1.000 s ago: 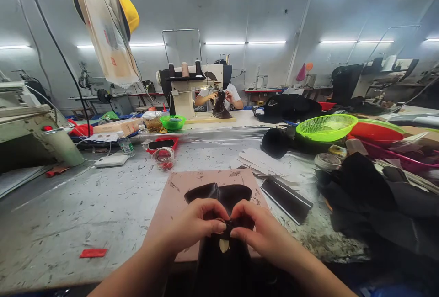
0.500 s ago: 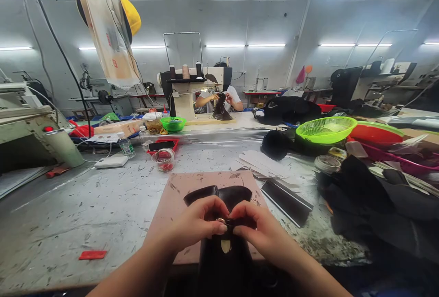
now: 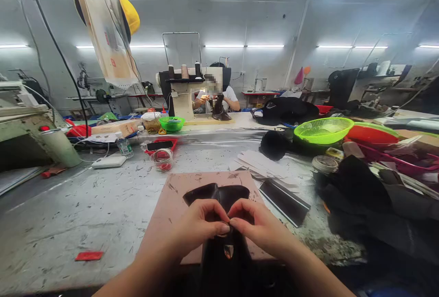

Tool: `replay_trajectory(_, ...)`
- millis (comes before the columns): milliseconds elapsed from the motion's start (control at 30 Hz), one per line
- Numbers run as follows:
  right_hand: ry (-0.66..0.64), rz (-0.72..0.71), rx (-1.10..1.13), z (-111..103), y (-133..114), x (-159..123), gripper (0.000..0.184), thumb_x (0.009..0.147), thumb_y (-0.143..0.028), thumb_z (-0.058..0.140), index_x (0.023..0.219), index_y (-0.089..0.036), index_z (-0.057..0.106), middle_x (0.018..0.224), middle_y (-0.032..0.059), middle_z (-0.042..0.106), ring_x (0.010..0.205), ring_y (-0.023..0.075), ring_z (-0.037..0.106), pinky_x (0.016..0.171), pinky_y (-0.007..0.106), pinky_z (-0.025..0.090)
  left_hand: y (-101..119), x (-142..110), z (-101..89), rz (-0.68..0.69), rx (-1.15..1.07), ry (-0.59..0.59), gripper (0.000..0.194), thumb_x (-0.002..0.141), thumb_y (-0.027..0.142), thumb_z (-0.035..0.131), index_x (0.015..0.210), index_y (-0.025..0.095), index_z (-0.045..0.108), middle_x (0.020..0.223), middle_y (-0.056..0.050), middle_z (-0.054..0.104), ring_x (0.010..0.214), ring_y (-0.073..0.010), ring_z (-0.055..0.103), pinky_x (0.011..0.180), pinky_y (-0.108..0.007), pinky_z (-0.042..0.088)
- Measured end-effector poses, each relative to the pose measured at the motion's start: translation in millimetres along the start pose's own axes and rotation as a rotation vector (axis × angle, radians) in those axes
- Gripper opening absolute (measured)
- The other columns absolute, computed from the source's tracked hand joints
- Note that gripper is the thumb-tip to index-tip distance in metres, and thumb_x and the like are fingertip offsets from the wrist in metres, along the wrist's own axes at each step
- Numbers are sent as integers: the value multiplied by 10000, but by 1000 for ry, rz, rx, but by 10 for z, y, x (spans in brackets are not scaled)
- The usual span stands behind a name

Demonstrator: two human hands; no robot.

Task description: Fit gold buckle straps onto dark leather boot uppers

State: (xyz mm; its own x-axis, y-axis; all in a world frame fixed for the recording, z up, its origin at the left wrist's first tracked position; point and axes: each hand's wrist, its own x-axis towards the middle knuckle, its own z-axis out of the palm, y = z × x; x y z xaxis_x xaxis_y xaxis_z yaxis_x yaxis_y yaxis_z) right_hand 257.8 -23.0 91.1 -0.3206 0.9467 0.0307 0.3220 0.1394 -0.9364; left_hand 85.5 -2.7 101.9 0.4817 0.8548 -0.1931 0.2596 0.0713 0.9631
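A black leather piece, shaped like a boot upper (image 3: 233, 194), lies with two curved flaps spread on a pinkish work board (image 3: 171, 196). Its long lower part hangs over the table edge towards me. My left hand (image 3: 202, 224) pinches it at the middle, beside a small gold-coloured metal ring partly covered by the thumb. Fingertip to fingertip with it, my right hand (image 3: 252, 219) is closed in a pinch at the same spot; the bit between the fingers is hidden. Just below shines a gold-coloured metal tip (image 3: 228, 251).
Dark strips with white edges (image 3: 284, 202) and white paper pieces (image 3: 264, 164) lie right of the board. Black fabric (image 3: 356, 201) is heaped at far right, near a green basket (image 3: 324, 130). A red scrap (image 3: 89, 256) lies left. Opposite, a person (image 3: 231, 98) works at a sewing machine (image 3: 181, 93).
My right fingertips have drawn closer to the left ones and now meet them. The gold-coloured tip has shifted slightly right and tilted. The board has stayed in place.
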Motion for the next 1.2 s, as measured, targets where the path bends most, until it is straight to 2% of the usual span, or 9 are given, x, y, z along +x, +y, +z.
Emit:
replay_trajectory(200, -2, 37, -30, 15, 17, 10, 71, 770, -220, 472, 719, -186, 508, 674, -18, 487, 643, 128, 441, 583, 245, 357, 34, -8, -54, 40, 59, -48, 84, 662, 172, 567, 737, 141, 587, 685, 18, 546, 654, -112, 517, 583, -231, 419)
replay_trajectory(367, -58, -8, 64, 0, 100, 39, 102, 792, -271, 455, 741, -187, 483, 682, -24, 435, 638, 120, 391, 585, 242, 341, 15, 18, -87, 34, 144, -41, 44, 680, 162, 537, 722, 149, 537, 614, 37, 496, 572, -100, 473, 521, -226, 412)
replay_trajectory(433, -99, -24, 100, -21, 128, 50, 113, 790, -288, 462, 747, -186, 482, 676, -29, 419, 624, 114, 376, 574, 237, 328, -17, 9, -72, 89, 228, -4, 29, 691, 141, 524, 711, 153, 541, 634, 30, 506, 587, -103, 480, 536, -228, 410)
replay_trajectory(533, -151, -21, 172, -51, 168, 67, 137, 767, -316, 491, 744, -181, 482, 664, -33, 407, 614, 110, 369, 568, 234, 318, -65, -31, -33, 295, 470, 91, 96, 718, 91, 496, 690, 161, 555, 693, 15, 521, 651, -108, 497, 589, -226, 396)
replay_trajectory(633, -168, 0, 236, -75, 196, 83, 160, 740, -335, 519, 732, -179, 485, 635, -42, 392, 592, 104, 346, 560, 232, 301, -80, -68, -15, 449, 635, 114, 144, 763, 78, 454, 723, 171, 556, 754, 3, 520, 686, -106, 503, 605, -216, 388)
replay_trajectory(833, -218, 11, 224, -123, 192, 113, 165, 726, -342, 525, 718, -179, 498, 622, -47, 375, 593, 105, 312, 564, 237, 275, 0, -48, -57, 448, 700, 13, 132, 755, 68, 486, 731, 175, 559, 734, 14, 536, 663, -97, 507, 602, -199, 389)
replay_trajectory(900, -226, 5, 206, -124, 190, 120, 172, 729, -347, 524, 717, -178, 497, 627, -45, 377, 604, 108, 318, 572, 239, 279, 7, -38, -52, 452, 742, 18, 137, 754, 65, 478, 715, 174, 550, 725, 17, 530, 647, -94, 501, 583, -196, 382)
replay_trajectory(1067, -117, 27, 162, -85, 182, 103, 166, 763, -339, 492, 720, -179, 493, 651, -29, 426, 630, 118, 375, 599, 251, 320, -94, -18, 37, 544, 857, 165, 204, 811, 94, 401, 655, 171, 508, 711, 5, 512, 564, -88, 466, 497, -196, 357)
replay_trajectory(1200, -54, 31, 140, -48, 147, 81, 168, 773, -342, 479, 724, -182, 493, 657, -22, 454, 621, 120, 407, 588, 253, 345, -167, -16, 99, 793, 919, 415, 220, 842, 114, 413, 697, 190, 559, 710, -9, 579, 686, -137, 509, 620, -247, 414)
